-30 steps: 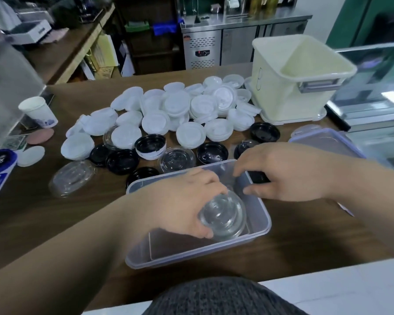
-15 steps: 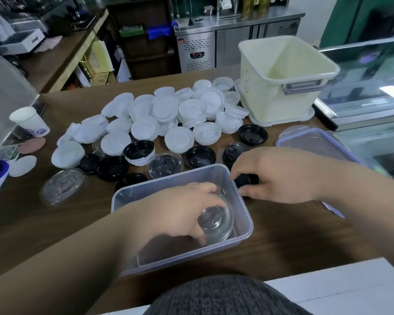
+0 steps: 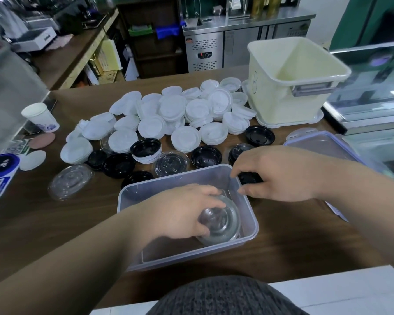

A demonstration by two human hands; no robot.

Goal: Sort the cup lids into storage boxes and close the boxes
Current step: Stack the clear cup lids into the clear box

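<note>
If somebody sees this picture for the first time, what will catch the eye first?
A big heap of white cup lids covers the middle of the brown counter. In front of it, the left hand holds a stack of clear dome lids inside the clear storage box, while the right hand grips a black lid just outside the box's far right corner. A tall cream bin stands open at the far right.

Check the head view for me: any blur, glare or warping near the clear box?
Head view: fairly sharp at centre, where the left hand holds clear lids in the clear box and the right hand grips a black lid; wide-angle warping bends the cream bin; glare on the glass case.
</note>
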